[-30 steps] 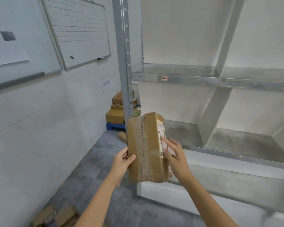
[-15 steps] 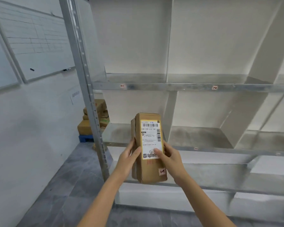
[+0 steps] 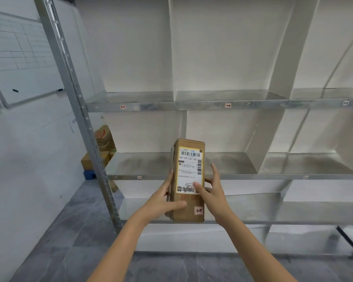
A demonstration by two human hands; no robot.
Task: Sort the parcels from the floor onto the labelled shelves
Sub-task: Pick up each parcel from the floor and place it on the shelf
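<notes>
I hold a tall brown cardboard parcel (image 3: 189,208) upright in front of the metal shelving unit (image 3: 192,105). Its white shipping label with a barcode faces me, and a small tag sits at its lower right corner. My left hand (image 3: 163,198) grips its left side, thumb across the front. My right hand (image 3: 211,190) holds the right edge, thumb on the label. The shelf edges carry small tags: one (image 3: 123,107) at the upper left, another (image 3: 228,105) further right, and one (image 3: 139,177) on the shelf below.
A grey upright post (image 3: 77,110) stands at the unit's left end. Behind it, several brown boxes (image 3: 102,143) are stacked on a blue pallet (image 3: 89,175). A whiteboard (image 3: 18,64) hangs on the left wall. White dividers split the shelves into bays. Grey tiled floor lies below.
My view has swung right, from the left wall to face the shelves. The parcel was turned so its label faces me and now sits slightly higher and more central.
</notes>
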